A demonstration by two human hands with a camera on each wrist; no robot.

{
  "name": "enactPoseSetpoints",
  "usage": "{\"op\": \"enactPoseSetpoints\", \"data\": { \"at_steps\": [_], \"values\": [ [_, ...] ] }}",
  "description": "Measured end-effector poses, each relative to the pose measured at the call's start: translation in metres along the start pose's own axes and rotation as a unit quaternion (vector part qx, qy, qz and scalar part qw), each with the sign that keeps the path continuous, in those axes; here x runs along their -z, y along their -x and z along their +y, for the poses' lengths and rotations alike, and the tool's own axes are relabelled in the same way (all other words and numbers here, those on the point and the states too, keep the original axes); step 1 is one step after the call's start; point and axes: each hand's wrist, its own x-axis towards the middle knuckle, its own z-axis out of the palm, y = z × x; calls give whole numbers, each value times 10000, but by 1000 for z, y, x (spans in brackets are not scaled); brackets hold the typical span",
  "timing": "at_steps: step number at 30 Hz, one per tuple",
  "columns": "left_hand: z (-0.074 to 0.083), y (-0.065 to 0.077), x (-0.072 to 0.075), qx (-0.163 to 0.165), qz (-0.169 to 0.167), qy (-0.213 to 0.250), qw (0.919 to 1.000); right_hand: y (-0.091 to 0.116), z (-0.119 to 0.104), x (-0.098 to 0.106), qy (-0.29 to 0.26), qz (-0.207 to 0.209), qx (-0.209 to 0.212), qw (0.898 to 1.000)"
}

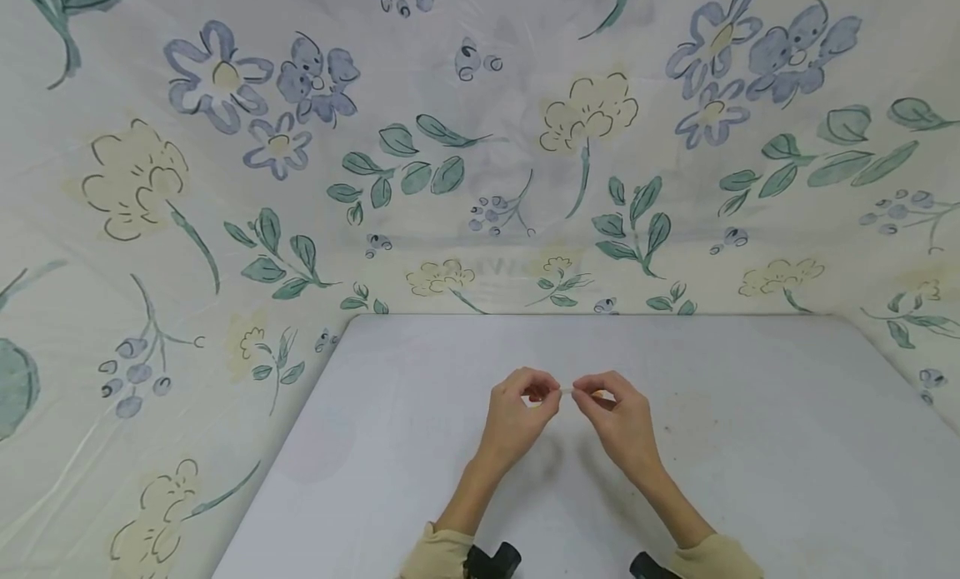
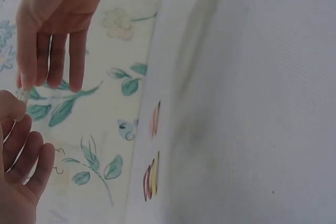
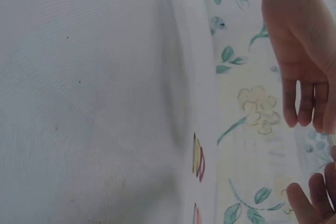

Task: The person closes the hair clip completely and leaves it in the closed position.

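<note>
A small, pale, partly see-through strip [image 1: 566, 391] spans the short gap between the two hands. My left hand [image 1: 517, 416] pinches one end of it between thumb and fingertips. The other end is pinched by my right hand [image 1: 621, 421]. Both hands are raised over the white table, and their shadows fall below. In the left wrist view the strip [image 2: 23, 95] shows between the fingertips, its ends covered; its exact kind I cannot tell. Slender red and yellow pieces [image 2: 151, 179] lie beyond, with a pinkish group [image 2: 155, 121] beside them.
The white table [image 1: 375, 446] reaches back to a floral cloth [image 1: 510, 254], which hangs behind it and at the sides. Tiny dark specks [image 1: 667, 429] dot the tabletop right of the hands. Black wrist devices [image 1: 495, 560] sit at the sleeve cuffs.
</note>
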Motion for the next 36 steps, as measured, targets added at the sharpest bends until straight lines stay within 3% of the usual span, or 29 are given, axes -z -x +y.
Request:
{"op": "enactPoseSetpoints", "data": {
  "at_steps": [7,14,17,20,27,36],
  "values": [
    [4,0,-7,333,435,323,9980,-1,-3,-5,101,285,-60,9995],
    [39,2,-1,586,677,364,9953,0,-5,-10,239,500,-118,9984],
    [46,3,-1,661,820,332,9939,1,-4,-13,256,626,-16,9977],
    [44,4,-5,729,942,318,9924,1,-3,-15,218,785,169,9965],
    [9,6,-19,777,1136,298,9900,5,-2,-21,205,1080,366,9933],
    [1,11,-20,468,1175,276,9916,8,-1,-26,296,1327,511,9894]
  ]
}}
